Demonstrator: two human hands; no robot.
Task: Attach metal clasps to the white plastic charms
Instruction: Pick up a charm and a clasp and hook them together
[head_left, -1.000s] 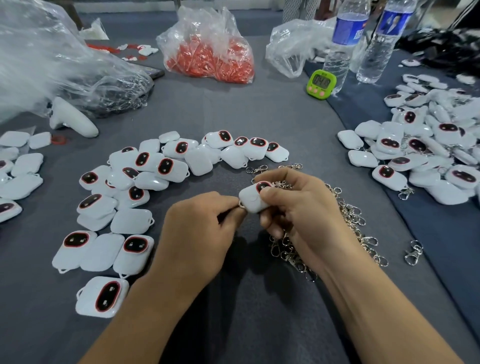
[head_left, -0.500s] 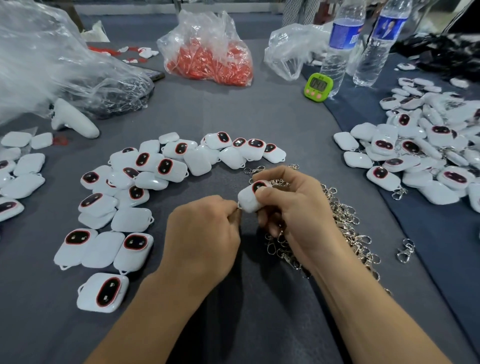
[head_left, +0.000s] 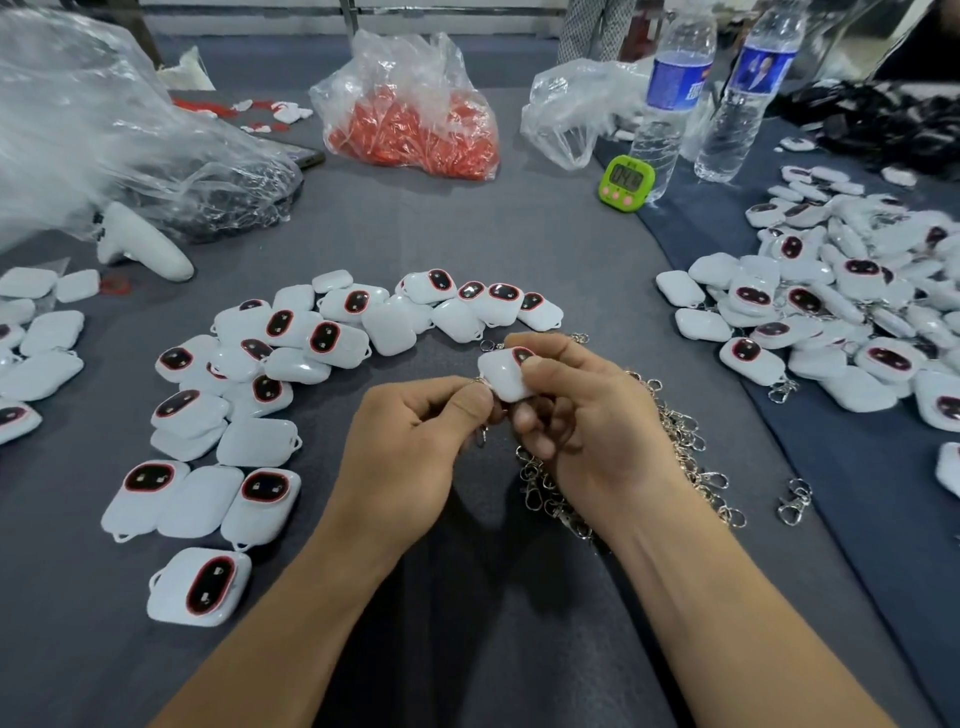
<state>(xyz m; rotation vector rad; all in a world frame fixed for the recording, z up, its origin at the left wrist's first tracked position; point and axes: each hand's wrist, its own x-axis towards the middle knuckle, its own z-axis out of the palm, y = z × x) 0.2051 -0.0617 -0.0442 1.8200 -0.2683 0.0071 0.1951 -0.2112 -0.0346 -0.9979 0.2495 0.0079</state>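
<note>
One charm (head_left: 501, 376) pinched in right hand (head_left: 587, 431), clasp (head_left: 481, 435) in left hand (head_left: 410, 447), above grey cloth (head_left: 519, 234).

Green timer (head_left: 627, 178) standing far centre-right, just in front of first water bottle (head_left: 670, 98); second water bottle (head_left: 743, 104) standing beside it. Clear bag of red pieces (head_left: 415, 119) slumping at far centre. Crumpled plastic bag (head_left: 104, 130) sprawling far left, white handle-shaped device (head_left: 140, 244) lying at its edge. Grey cloth (head_left: 467, 234) covering table

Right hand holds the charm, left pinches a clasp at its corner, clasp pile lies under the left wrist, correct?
No: head view shows the clasp pile under the right hand, not the left. Right hand holds the charm; left hand pinches the clasp.
</note>
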